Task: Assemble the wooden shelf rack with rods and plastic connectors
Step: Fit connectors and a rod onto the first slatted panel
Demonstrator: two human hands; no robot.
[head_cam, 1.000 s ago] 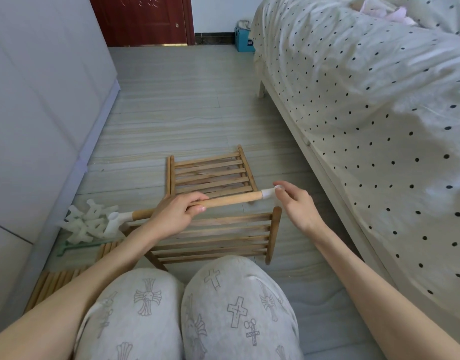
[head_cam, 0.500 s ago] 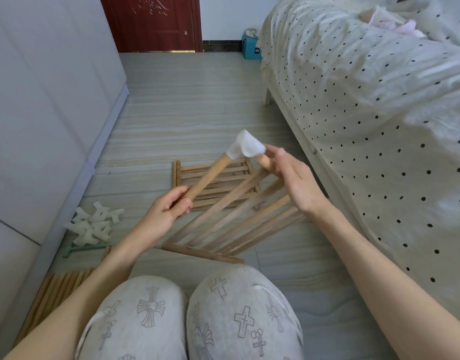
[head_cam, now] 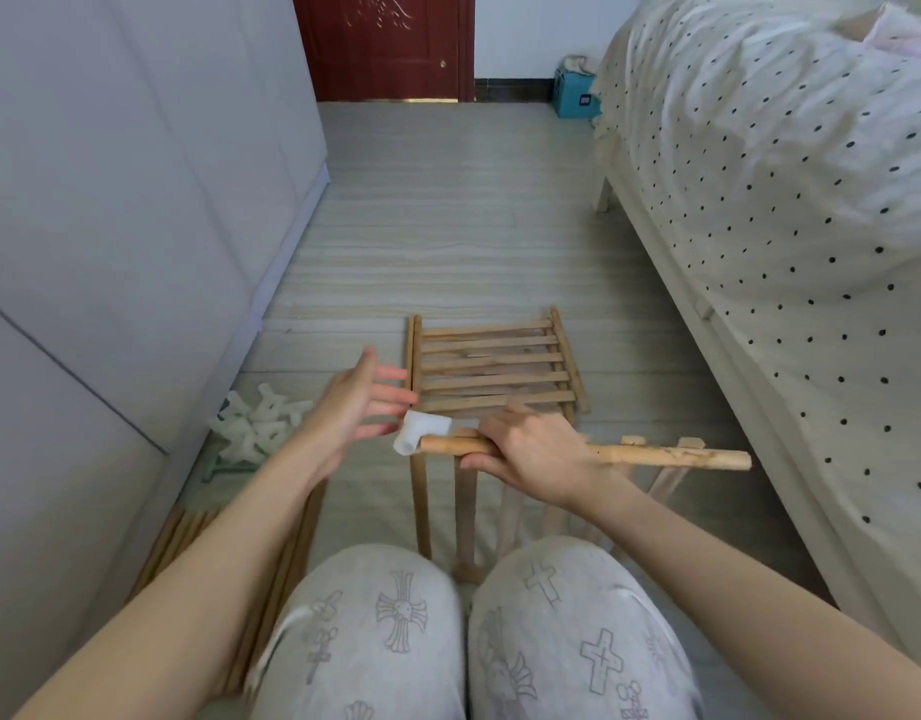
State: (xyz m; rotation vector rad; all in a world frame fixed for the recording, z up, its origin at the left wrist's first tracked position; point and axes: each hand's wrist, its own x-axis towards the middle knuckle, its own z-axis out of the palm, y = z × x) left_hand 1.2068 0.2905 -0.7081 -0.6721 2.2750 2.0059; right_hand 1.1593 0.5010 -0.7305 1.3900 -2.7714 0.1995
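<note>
Rod (head_cam: 655,454), wooden, lies level above the knees, gripped near its left end by the right hand (head_cam: 531,459), fingers curled round it. Landmark: this rod. Far left of it, a heap of white plastic connectors (head_cam: 260,423) on the floor beside loose rods (head_cam: 188,537). Just left, the left hand (head_cam: 351,407), fingers spread, grasping nothing. On its left tip, one white connector (head_cam: 422,433). Behind it, a slatted shelf panel (head_cam: 492,366) flat on the floor; under it, a second slatted panel (head_cam: 463,511) against the knees.

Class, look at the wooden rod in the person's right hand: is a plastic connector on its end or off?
On. A white plastic connector caps the left end of the wooden rod; the right end is bare.
</note>
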